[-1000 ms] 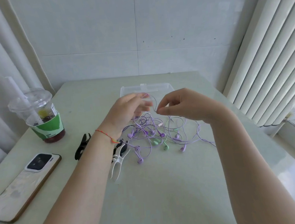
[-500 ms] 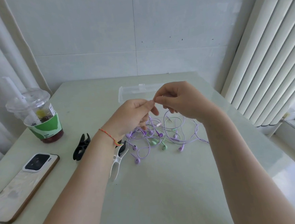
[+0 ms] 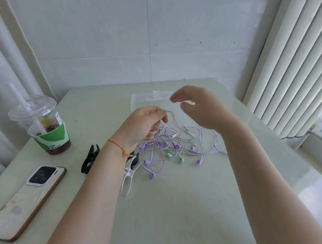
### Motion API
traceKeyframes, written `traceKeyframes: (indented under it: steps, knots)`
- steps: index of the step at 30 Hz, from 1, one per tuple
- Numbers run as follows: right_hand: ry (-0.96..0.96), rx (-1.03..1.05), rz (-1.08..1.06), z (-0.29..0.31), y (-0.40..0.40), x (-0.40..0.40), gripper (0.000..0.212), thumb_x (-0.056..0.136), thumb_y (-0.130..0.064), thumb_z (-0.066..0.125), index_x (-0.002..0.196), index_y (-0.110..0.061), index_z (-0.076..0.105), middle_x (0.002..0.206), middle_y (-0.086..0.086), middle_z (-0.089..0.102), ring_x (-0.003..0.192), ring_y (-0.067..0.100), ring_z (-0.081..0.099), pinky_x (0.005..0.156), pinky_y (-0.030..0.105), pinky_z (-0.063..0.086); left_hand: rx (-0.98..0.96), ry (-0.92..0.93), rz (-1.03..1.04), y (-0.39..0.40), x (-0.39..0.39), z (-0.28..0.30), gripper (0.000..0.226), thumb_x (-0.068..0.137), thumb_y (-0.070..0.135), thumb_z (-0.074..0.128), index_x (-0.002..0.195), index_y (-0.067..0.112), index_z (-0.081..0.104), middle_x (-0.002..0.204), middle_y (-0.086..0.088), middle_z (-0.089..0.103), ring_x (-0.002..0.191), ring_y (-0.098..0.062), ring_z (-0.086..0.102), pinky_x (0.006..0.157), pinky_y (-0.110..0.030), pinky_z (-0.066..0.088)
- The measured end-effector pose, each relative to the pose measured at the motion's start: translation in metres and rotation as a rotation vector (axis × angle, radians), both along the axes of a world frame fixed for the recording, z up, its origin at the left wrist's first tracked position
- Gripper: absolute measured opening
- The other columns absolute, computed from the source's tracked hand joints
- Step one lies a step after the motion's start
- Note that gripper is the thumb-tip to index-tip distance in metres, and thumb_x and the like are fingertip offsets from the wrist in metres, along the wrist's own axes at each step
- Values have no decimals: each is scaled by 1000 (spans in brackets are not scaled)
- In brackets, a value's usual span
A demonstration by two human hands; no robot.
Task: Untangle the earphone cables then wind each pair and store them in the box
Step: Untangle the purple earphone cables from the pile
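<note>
On the pale table (image 3: 182, 206), left fingers (image 3: 160, 115) pinch a purple cable (image 3: 172, 119); right fingers (image 3: 177, 97) hover spread beside it.

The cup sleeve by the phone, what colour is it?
Green with white patches, seen in the head view: the cup sleeve.

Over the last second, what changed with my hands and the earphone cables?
The right hand let go of the purple cable that both hands pinched half a second ago, and moved up and to the right, fingers now open above the clear box. The left hand still pinches the cable and holds it raised above the tangle of earphones. The phone, drink cup and clips stayed put.
</note>
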State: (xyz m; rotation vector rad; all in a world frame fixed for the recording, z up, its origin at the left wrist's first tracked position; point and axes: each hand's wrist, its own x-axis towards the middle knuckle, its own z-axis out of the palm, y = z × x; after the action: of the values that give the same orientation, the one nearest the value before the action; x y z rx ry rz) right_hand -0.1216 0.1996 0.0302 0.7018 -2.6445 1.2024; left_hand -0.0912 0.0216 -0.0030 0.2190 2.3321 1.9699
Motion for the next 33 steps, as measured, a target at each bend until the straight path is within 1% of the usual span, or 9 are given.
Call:
traceKeyframes:
  steps: [4, 7, 10, 15, 22, 24, 28, 30, 33]
  knots:
    - [-164, -47, 141, -2, -17, 10, 31, 88, -1, 46, 106, -20, 61, 83, -4, 69, 64, 10, 60, 56, 19, 44, 40, 25, -15, 4, 0, 1, 30, 101, 19, 47, 75, 8, 57, 46, 6, 29, 40, -10, 20, 41, -20, 18]
    - [-161, 3, 99, -3, -15, 8, 19, 90, -9, 51, 101, -19, 63, 71, -3, 59, 49, 6, 44, 46, 15, 34, 23, 39, -5, 2, 0, 1, 31, 101, 18, 46, 74, 9, 58, 46, 4, 31, 40, -12, 24, 44, -24, 22]
    - [-95, 49, 46, -1, -8, 3, 9, 90, -18, 60, 91, -17, 69, 65, -5, 51, 49, 3, 38, 48, 15, 32, 13, 30, -17, 1, 0, 0, 31, 101, 20, 46, 75, 9, 59, 48, 3, 31, 41, -12, 25, 47, -26, 24]
    - [60, -195, -330, -5, 0, -14, 9, 93, -18, 57, 90, -15, 64, 65, -9, 48, 57, 5, 42, 49, 9, 32, 48, 7, -4, -2, -3, -4, 29, 102, 17, 44, 78, 9, 58, 52, 2, 34, 43, -13, 25, 51, -28, 25]
    - [65, 0, -179, -8, -3, -8, 29, 86, -7, 52, 109, -21, 64, 116, -4, 63, 108, 9, 56, 84, 18, 36, 55, 81, 63, -1, -5, -7, 26, 100, 15, 48, 79, 6, 61, 53, -1, 51, 45, -18, 44, 62, -31, 41]
    - [31, -68, -28, -5, -10, -1, 31, 84, -3, 53, 109, -19, 64, 109, -5, 68, 104, 7, 61, 89, 18, 44, 79, 116, 62, 2, -4, -6, 26, 100, 13, 48, 79, 6, 61, 55, -2, 57, 49, -17, 52, 62, -29, 46]
    - [-50, -86, 54, -4, -17, 5, 21, 88, -7, 54, 101, -18, 65, 86, 4, 72, 76, 11, 64, 64, 17, 46, 74, 220, 88, 2, -6, -6, 25, 99, 18, 52, 79, 12, 67, 72, -2, 68, 71, -17, 63, 82, -37, 50]
    - [-24, -75, 38, -4, -17, 5, 15, 90, -10, 56, 97, -18, 66, 82, 12, 68, 67, 16, 56, 59, 26, 42, 19, 281, 137, 2, -7, -6, 24, 99, 17, 53, 81, 14, 69, 77, -1, 69, 75, -9, 64, 80, -29, 48]
    - [4, -81, 7, -3, -16, 3, 8, 91, -16, 59, 93, -16, 66, 72, 10, 61, 60, 11, 45, 56, 23, 36, 0, 367, 225, 4, -7, -5, 23, 99, 14, 53, 83, 17, 70, 78, 8, 71, 77, -4, 66, 77, -17, 48]
